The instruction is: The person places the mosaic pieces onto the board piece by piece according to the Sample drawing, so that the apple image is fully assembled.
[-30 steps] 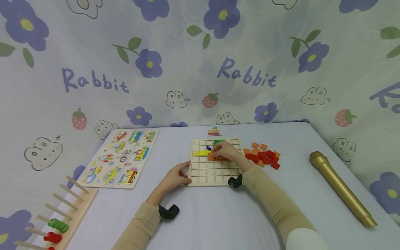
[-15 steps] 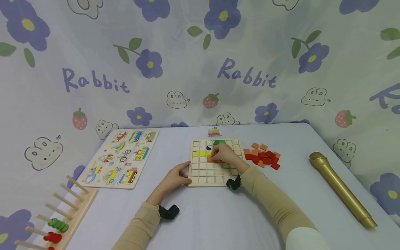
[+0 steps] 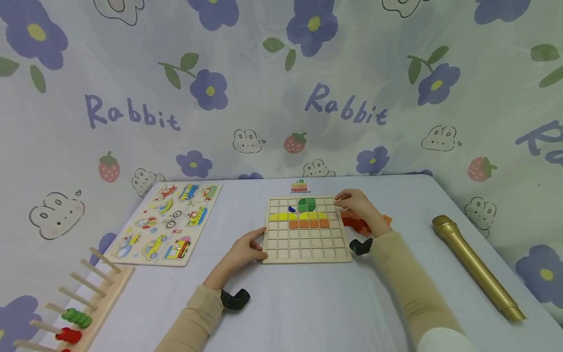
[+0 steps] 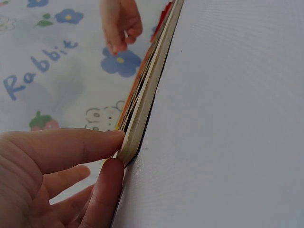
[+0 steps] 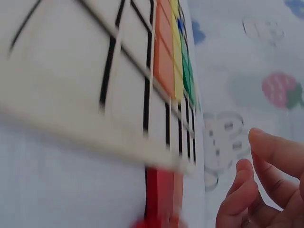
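Note:
A square wooden grid board (image 3: 303,248) lies mid-table. Green pieces (image 3: 307,204) form a rounded shape near its far side, beside a small blue piece (image 3: 292,209). Below them run a row of yellow tiles (image 3: 279,216) and a shorter row of orange tiles (image 3: 309,224). My left hand (image 3: 241,250) touches the board's left edge with index finger and thumb spread apart, tips at the wood. Past the right edge, my right hand (image 3: 358,203) hovers with bent fingers, and the right wrist view shows nothing between finger and thumb. Beneath it, loose red and orange tiles (image 3: 352,222) are partly hidden.
A small picture card (image 3: 300,186) stands behind the board. To the left lie a vehicle puzzle board (image 3: 149,234) and a wooden peg rack (image 3: 112,293) with green and red beads. A gold microphone (image 3: 477,266) lies at the right. A printed cloth (image 3: 246,88) hangs behind.
My right hand has left the orange row and moved right, off the board and over the loose tiles, uncovering the orange and green pieces. The left hand keeps its place.

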Available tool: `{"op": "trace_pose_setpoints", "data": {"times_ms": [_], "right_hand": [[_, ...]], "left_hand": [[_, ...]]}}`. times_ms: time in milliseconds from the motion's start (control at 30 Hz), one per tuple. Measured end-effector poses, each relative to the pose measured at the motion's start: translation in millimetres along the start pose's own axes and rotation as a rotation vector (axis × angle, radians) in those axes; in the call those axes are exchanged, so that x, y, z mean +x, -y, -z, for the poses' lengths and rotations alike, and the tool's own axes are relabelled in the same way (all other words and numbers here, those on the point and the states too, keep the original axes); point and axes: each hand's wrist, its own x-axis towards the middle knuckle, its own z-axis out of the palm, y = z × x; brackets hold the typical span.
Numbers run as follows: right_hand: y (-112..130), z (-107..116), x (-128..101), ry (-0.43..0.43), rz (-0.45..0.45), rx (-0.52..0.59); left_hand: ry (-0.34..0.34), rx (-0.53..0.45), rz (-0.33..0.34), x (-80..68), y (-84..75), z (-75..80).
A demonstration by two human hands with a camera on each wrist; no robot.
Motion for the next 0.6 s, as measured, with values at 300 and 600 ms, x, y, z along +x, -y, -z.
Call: {"op": "trace_pose_setpoints", "data": {"times_ms": [300,600], "right_hand": [[-41.4,47.6,-5.7,-0.096,-0.101,-0.01],[-57.8,58.0,-6.9,-0.079,-0.128,-0.257]], "left_hand": [[0.008,-0.01,-0.014,-0.6,-0.9,1.2],[0.016,-0.017,-0.005,-2.0,-2.0,0.8]]}}
